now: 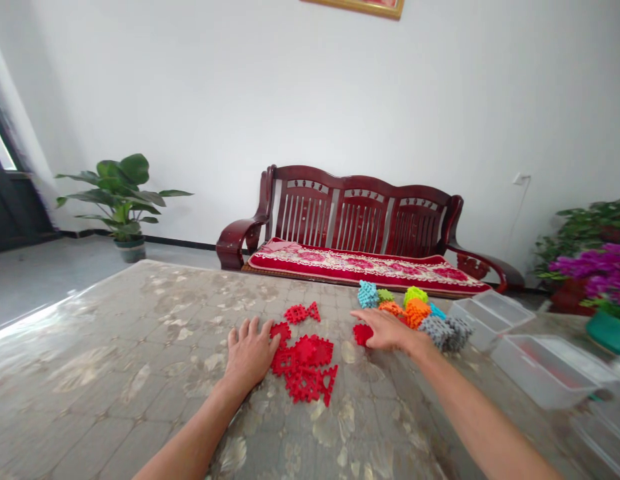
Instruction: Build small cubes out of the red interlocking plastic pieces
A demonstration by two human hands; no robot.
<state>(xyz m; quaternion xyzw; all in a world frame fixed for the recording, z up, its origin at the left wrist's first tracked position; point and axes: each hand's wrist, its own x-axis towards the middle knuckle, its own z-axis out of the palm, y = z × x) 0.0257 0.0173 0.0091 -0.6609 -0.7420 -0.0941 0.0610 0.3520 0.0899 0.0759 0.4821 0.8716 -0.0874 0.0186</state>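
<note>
My left hand (250, 350) lies palm down on the table with its fingers spread, at the left edge of a loose heap of red interlocking plastic pieces (303, 357). Its thumb side touches the nearest ones. A few more red pieces (296, 314) lie just behind the heap. To the right, my right hand (385, 328) has a red toothed plastic piece (361, 335) between thumb and fingers, low over the table. Part of that piece is hidden by the hand. Beyond the right hand stand orange (417, 312), blue (368, 295) and grey stacks (437, 332) of similar pieces.
The table (115, 347) has a patterned, shiny cover. Clear plastic boxes (545, 370) stand on its right side, near purple flowers (600, 273) in a teal pot. Behind the table is a wooden bench (360, 213); a potted plant (125, 193) stands on the left.
</note>
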